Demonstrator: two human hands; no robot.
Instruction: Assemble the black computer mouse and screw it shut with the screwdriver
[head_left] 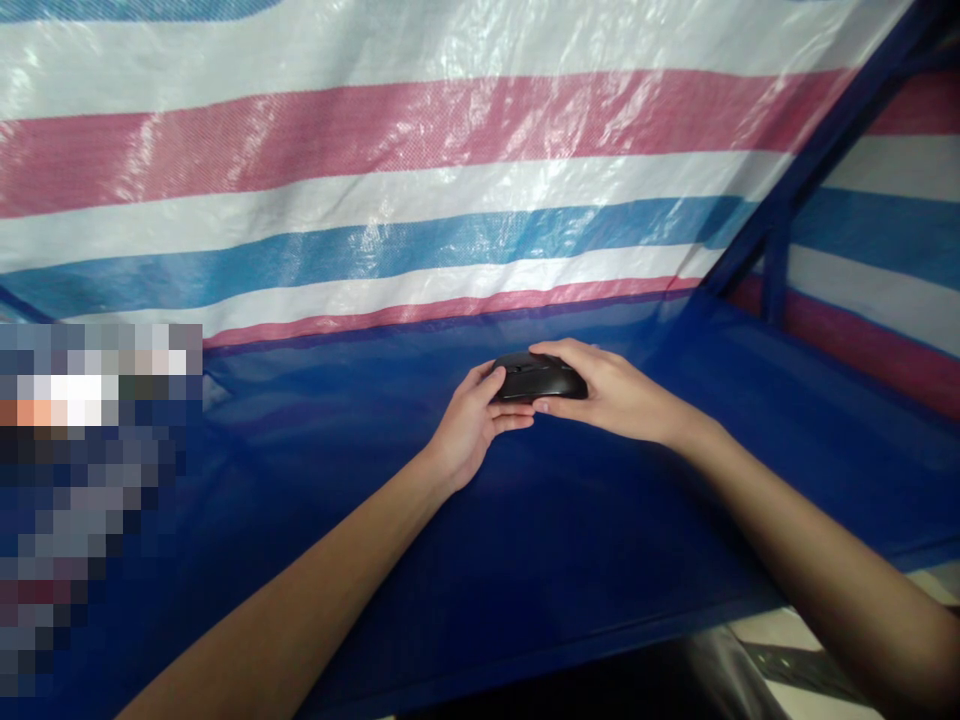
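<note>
A black computer mouse (541,380) is held in the air between both hands, above a blue surface. My left hand (472,420) grips its left end, with the thumb on top and the other fingers underneath. On the opposite end, my right hand (604,388) is closed round the mouse, its thumb along the near side and its fingers over the far side. The mouse's underside is hidden from view.
The blue table surface (480,560) spreads below the hands. Behind it hangs a striped plastic sheet (420,125) in red, white and blue. A dark blue frame bar (814,165) slants at the right. Blurred blocks (90,480) cover the left edge.
</note>
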